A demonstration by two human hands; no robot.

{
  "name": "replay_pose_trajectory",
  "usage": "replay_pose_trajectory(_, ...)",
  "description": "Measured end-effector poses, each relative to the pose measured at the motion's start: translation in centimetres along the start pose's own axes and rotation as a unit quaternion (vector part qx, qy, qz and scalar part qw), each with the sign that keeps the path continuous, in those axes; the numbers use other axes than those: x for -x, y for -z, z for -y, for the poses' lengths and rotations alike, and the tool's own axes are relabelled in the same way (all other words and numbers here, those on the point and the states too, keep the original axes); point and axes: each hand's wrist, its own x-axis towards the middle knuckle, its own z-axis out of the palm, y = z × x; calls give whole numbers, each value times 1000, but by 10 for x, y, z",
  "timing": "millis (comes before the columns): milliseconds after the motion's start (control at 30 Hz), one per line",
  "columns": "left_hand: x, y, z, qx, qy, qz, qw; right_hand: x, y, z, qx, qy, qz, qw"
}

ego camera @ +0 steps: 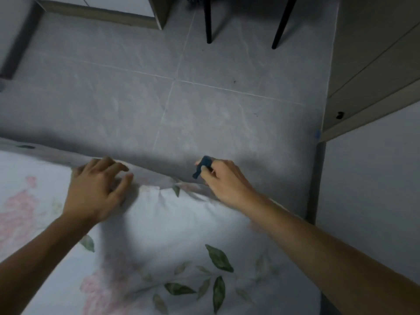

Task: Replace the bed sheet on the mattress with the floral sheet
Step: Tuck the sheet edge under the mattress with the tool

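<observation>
The floral sheet point(172, 226), white with pink flowers and green leaves, covers the mattress across the lower half of the view. My left hand point(97, 192) lies flat on it near the bed's edge, fingers spread and pressing the cloth. My right hand point(222, 180) is at the sheet's bunched corner by the edge, and its curled fingers pinch a small dark blue object point(203, 165), perhaps a clip. Beyond that I cannot tell what the object is. The mattress itself is hidden under the sheet.
Grey tiled floor point(181, 98) runs beyond the bed's edge. Two black chair legs point(208, 21) stand at the top middle. A cabinet point(375, 64) lines the right side, and a low furniture base point(102, 12) sits at the top left.
</observation>
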Motion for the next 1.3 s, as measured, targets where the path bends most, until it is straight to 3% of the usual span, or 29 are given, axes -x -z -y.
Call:
replay_pose_trajectory(133,9,-15,73,-51,89,-29,994,3,-66,58,159,102,31,981)
replay_pose_trajectory(267,3,-41,77,-20,105,-80,991,-7,-102,69,251,72,-2,965)
replay_pose_trajectory(367,5,-47,87,-25,88,-91,992,-8,-106,70,266,33,-10,963)
replay_pose_trajectory(533,-1,-47,90,-35,96,-25,994,-21,-135,93,226,21,-42,973)
replay_pose_trajectory(700,-4,-48,94,-21,99,-10,995,-31,-152,92,237,-3,-76,969)
replay_pose_trajectory(867,-6,-44,95,6,102,4,995,-35,-149,94,166,-18,-82,982)
replay_pose_trajectory(1300,-3,-45,98,60,90,28,994,-41,-163,104,280,-77,-53,955)
